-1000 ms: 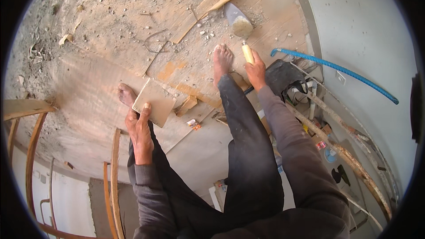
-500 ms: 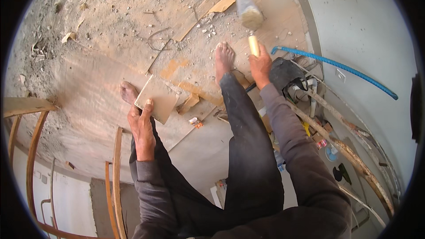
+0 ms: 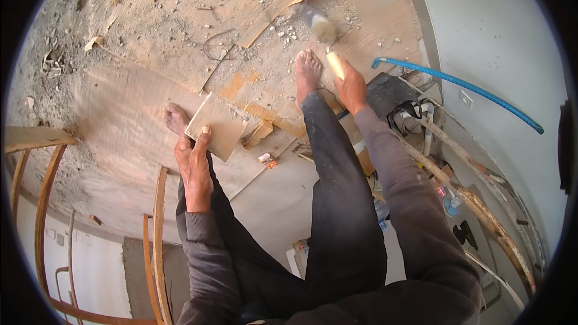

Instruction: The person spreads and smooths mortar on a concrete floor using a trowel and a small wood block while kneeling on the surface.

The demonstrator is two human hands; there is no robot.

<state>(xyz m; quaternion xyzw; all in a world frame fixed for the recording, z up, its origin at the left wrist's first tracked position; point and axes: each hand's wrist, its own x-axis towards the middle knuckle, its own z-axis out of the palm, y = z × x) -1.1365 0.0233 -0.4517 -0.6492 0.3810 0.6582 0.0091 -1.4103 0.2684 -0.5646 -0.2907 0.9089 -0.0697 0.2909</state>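
Observation:
In my left hand (image 3: 194, 165) is a flat square tile (image 3: 220, 126), pale on its upper face, with the thumb on top and the fingers beneath. My right hand (image 3: 350, 84) is wrapped round the light wooden handle of a trowel (image 3: 324, 29). The trowel's blade is smeared by motion, and a greyish lump of mortar seems to sit on it near the handle. Blade and tile are well apart. My bare feet show beyond the hands, the right foot (image 3: 307, 72) close below the trowel.
Grit and rubble litter the board-covered floor (image 3: 132, 96). At the right, a blue ribbed pipe (image 3: 463, 81) leans by the white wall (image 3: 500, 30), near a dark bag (image 3: 388, 93) and long wooden poles (image 3: 481, 204). Wooden bars (image 3: 159, 235) rise at the lower left.
The trowel has swung left, its blade now pointing further to the upper left. My left hand and the tile have barely shifted.

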